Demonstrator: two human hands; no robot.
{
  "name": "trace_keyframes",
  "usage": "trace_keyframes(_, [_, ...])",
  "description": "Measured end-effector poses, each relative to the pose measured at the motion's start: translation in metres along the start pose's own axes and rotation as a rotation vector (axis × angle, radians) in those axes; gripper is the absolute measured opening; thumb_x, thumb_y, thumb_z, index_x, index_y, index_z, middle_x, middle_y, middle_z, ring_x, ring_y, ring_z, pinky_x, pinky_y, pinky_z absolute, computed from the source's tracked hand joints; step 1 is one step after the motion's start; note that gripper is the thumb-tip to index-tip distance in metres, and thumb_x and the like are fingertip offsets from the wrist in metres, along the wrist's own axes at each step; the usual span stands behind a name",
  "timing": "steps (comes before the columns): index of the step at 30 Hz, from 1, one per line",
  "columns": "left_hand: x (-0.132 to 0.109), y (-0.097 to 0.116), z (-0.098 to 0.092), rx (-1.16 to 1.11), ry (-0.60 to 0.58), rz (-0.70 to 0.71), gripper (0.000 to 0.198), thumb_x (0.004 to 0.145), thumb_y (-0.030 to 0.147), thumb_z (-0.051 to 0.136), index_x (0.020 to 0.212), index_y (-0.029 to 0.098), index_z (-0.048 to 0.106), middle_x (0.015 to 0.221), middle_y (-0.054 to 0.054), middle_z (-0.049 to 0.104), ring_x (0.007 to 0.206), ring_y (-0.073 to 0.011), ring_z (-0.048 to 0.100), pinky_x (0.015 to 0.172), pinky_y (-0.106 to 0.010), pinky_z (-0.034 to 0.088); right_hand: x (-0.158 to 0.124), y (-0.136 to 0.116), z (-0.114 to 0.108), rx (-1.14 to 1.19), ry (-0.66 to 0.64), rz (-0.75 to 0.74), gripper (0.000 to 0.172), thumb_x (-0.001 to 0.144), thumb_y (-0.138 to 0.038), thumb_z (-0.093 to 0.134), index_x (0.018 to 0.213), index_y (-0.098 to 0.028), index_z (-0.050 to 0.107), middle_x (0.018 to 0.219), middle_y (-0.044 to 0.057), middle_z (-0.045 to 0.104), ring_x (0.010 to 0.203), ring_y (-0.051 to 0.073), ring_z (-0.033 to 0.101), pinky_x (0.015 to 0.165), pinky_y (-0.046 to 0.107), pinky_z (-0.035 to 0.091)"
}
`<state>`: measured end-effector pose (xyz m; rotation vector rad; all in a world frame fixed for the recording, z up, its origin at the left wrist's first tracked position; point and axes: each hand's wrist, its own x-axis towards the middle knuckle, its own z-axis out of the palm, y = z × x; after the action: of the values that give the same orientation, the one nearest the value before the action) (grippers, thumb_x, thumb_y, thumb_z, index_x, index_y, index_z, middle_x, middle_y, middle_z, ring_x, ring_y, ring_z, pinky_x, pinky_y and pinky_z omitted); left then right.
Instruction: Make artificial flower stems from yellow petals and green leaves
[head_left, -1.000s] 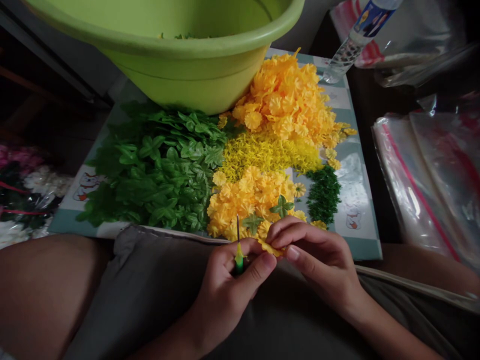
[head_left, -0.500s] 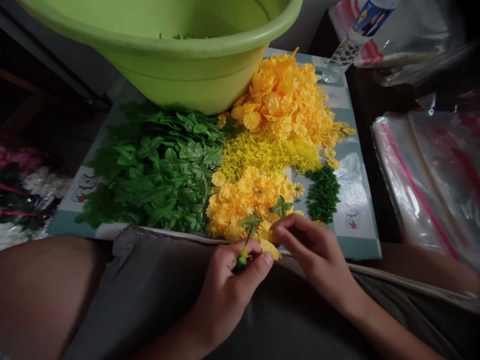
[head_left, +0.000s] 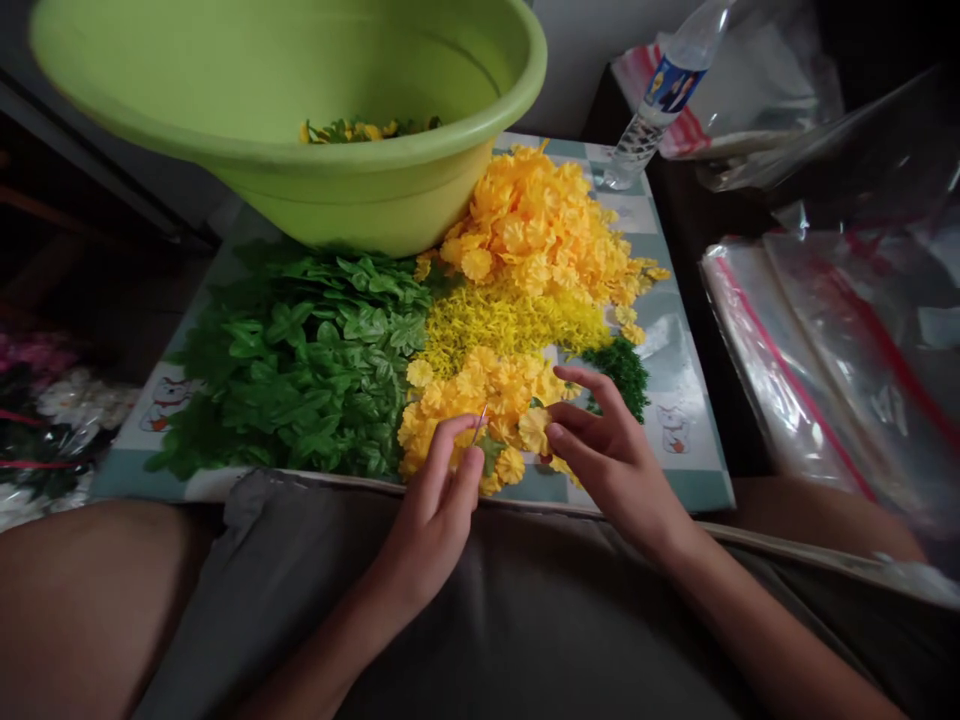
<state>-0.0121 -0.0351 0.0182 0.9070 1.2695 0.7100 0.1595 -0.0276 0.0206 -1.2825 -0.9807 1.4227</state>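
Note:
My left hand [head_left: 431,510] is closed in a pinch on a thin needle-like wire [head_left: 480,425], whose tip points up; its lower end is hidden by my fingers. Facing it, my right hand [head_left: 607,455] pinches a yellow artificial flower [head_left: 534,432] between thumb and fingertips, with a bit of green behind the petals. Both hands are over the front edge of a heap of yellow flowers [head_left: 491,385]. Just below the wire, a green leaf piece [head_left: 491,455] rests among the petals. Beyond my right fingers sits a small dark green tuft pile [head_left: 626,375].
Green leaves [head_left: 322,370] cover the board's left side. Yellow sprigs [head_left: 510,320] and an orange-yellow flower heap [head_left: 540,225] lie farther back. A green tub [head_left: 337,190] holds some finished-looking pieces. A plastic bottle [head_left: 667,90] stands back right, beside clear bags [head_left: 795,350].
My hands have moved apart. The flower that was near my left fingers is gone from there, and my right hand now holds a flower up. The view has shifted, showing more inside the tub.

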Motion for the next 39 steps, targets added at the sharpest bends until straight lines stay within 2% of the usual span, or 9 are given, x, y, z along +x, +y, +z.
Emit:
trace_keyframes(3, [0.0, -0.002, -0.001, 0.073, -0.115, -0.017, 0.026, 0.093, 0.045, 0.039, 0.104, 0.026, 0.054, 0.057, 0.008, 0.029, 0.043, -0.0101, 0.021, 0.04, -0.024, 0.02, 0.0, 0.0, 0.0, 0.041, -0.029, -0.002, 0.042, 0.084, -0.015, 0.055, 0.119, -0.03, 0.038, 0.087, -0.001, 0.058, 0.064, 0.01, 0.055, 0.059, 0.024, 0.051])
trace_keyframes(6, [0.0, -0.004, -0.002, 0.07, -0.17, -0.029, 0.027, 0.094, 0.044, 0.038, 0.086, 0.023, 0.053, 0.059, 0.008, 0.027, 0.046, -0.0104, 0.019, 0.041, -0.024, 0.017, -0.001, 0.0, -0.001, 0.093, -0.069, -0.005, 0.043, 0.084, -0.014, 0.054, 0.119, -0.032, 0.038, 0.095, 0.0, 0.057, 0.066, 0.01, 0.054, 0.063, 0.025, 0.052])
trace_keyframes(10, [-0.003, -0.004, -0.004, 0.031, -0.229, -0.04, 0.028, 0.095, 0.042, 0.038, 0.078, 0.022, 0.048, 0.058, 0.008, 0.026, 0.047, -0.0104, 0.016, 0.042, -0.024, 0.015, -0.002, -0.001, -0.001, 0.119, -0.103, 0.021, 0.029, 0.085, -0.015, 0.052, 0.11, -0.03, 0.046, 0.099, 0.002, 0.057, 0.07, 0.01, 0.055, 0.064, 0.025, 0.052])
trace_keyframes(14, [-0.008, -0.004, -0.004, 0.059, -0.297, -0.043, 0.029, 0.095, 0.042, 0.035, 0.079, 0.021, 0.048, 0.058, 0.008, 0.024, 0.048, -0.0104, 0.017, 0.042, -0.024, 0.015, -0.003, 0.0, 0.001, -0.035, -0.011, -0.168, 0.016, 0.085, -0.013, 0.053, 0.098, -0.024, 0.056, 0.097, 0.002, 0.055, 0.079, 0.011, 0.056, 0.067, 0.024, 0.051])
trace_keyframes(18, [-0.011, -0.003, -0.003, 0.091, -0.413, -0.114, 0.03, 0.095, 0.041, 0.035, 0.08, 0.02, 0.05, 0.058, 0.008, 0.024, 0.047, -0.0096, 0.018, 0.041, -0.023, 0.015, -0.008, 0.003, 0.005, -0.16, 0.072, -0.347, 0.025, 0.086, -0.008, 0.053, 0.105, -0.025, 0.055, 0.094, 0.002, 0.054, 0.089, 0.013, 0.056, 0.076, 0.025, 0.05])
trace_keyframes(24, [-0.01, -0.003, -0.003, 0.043, -0.417, -0.145, 0.029, 0.096, 0.041, 0.037, 0.081, 0.02, 0.051, 0.06, 0.008, 0.027, 0.048, -0.0088, 0.017, 0.041, -0.023, 0.013, -0.015, 0.005, 0.008, -0.18, 0.064, -0.398, 0.033, 0.089, -0.006, 0.048, 0.114, -0.027, 0.052, 0.096, 0.002, 0.053, 0.091, 0.012, 0.055, 0.08, 0.024, 0.049])
trace_keyframes(32, [-0.011, -0.004, -0.003, 0.036, -0.448, -0.173, 0.029, 0.095, 0.043, 0.037, 0.082, 0.021, 0.05, 0.059, 0.008, 0.022, 0.048, -0.0094, 0.016, 0.041, -0.024, 0.012, -0.014, 0.007, 0.008, -0.184, 0.092, -0.423, 0.035, 0.089, -0.005, 0.047, 0.115, -0.027, 0.051, 0.097, 0.001, 0.052, 0.09, 0.011, 0.054, 0.08, 0.025, 0.048])
trace_keyframes(39, [-0.01, -0.004, -0.003, 0.018, -0.452, -0.178, 0.029, 0.096, 0.043, 0.037, 0.082, 0.021, 0.05, 0.06, 0.008, 0.023, 0.048, -0.0092, 0.016, 0.041, -0.024, 0.012, -0.015, 0.011, 0.006, -0.243, 0.093, -0.482, 0.039, 0.088, -0.002, 0.047, 0.118, -0.027, 0.05, 0.1, 0.001, 0.053, 0.093, 0.012, 0.054, 0.082, 0.025, 0.048])
